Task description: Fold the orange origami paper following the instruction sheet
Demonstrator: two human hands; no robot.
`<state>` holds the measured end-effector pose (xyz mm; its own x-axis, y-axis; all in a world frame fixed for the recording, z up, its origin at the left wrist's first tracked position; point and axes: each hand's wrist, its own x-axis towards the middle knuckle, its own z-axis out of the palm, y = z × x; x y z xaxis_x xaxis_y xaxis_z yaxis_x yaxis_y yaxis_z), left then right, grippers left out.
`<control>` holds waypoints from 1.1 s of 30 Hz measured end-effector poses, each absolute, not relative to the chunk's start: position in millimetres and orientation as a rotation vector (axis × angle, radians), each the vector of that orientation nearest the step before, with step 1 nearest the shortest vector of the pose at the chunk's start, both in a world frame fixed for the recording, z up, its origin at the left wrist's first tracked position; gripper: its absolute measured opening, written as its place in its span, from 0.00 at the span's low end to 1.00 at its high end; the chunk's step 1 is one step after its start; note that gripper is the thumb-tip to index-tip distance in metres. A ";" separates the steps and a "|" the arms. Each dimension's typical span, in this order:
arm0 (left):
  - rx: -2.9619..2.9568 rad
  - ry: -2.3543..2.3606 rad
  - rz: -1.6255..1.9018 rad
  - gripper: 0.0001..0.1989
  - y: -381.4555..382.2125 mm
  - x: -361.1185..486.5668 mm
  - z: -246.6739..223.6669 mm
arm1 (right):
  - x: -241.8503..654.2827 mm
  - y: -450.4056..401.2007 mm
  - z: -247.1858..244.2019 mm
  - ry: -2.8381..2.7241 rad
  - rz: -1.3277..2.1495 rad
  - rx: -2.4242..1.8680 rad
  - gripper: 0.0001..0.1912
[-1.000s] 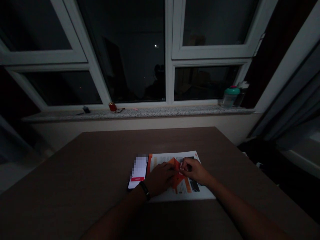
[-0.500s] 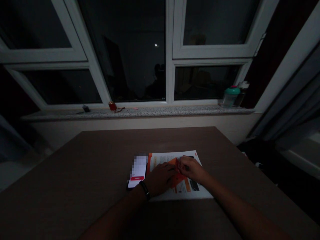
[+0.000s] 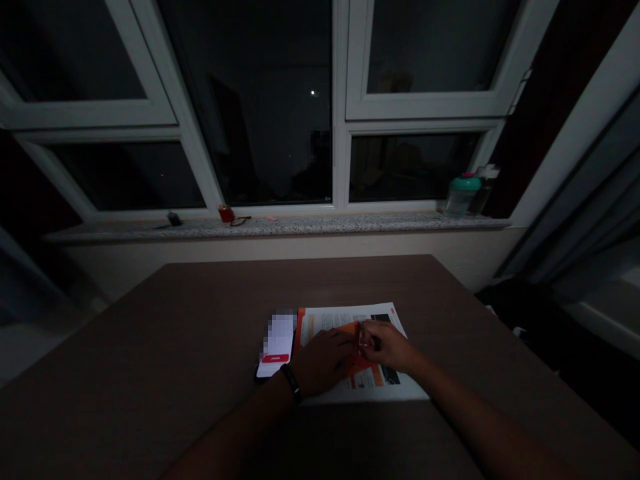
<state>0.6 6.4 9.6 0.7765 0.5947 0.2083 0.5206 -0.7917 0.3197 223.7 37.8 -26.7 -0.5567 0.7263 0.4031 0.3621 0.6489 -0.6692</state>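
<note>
A folded-looking sheet of orange-red paper (image 3: 367, 368) lies on top of a printed page (image 3: 350, 312) with text and dark pictures. My left hand (image 3: 323, 362), a dark band round its wrist, rests palm down over the left part of the orange-red paper, fingers stretched out. On the paper's right side, my right hand (image 3: 383, 345) has thumb and fingers pinched together at its edge. Both hands cover much of the orange-red paper, so its full shape is hidden. Just left of the page lies a phone (image 3: 275, 369) with a lit screen.
All this rests on a brown wooden table (image 3: 200, 307). Behind it runs a speckled stone windowsill (image 3: 310, 225). On the sill stand a small red jar (image 3: 227, 214), a dark little object (image 3: 173, 219) and a shaker bottle with a teal lid (image 3: 464, 193). The room is dim.
My right hand has shifted slightly down along the edge of the orange-red paper, still pinched. My left hand stays nearly in place. The whole view has tilted a little.
</note>
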 end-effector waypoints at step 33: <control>2.732 0.869 0.441 0.07 5.7 2.4 9.6 | 222.6 61.5 -36.1 -1.985 0.377 -1.198 0.07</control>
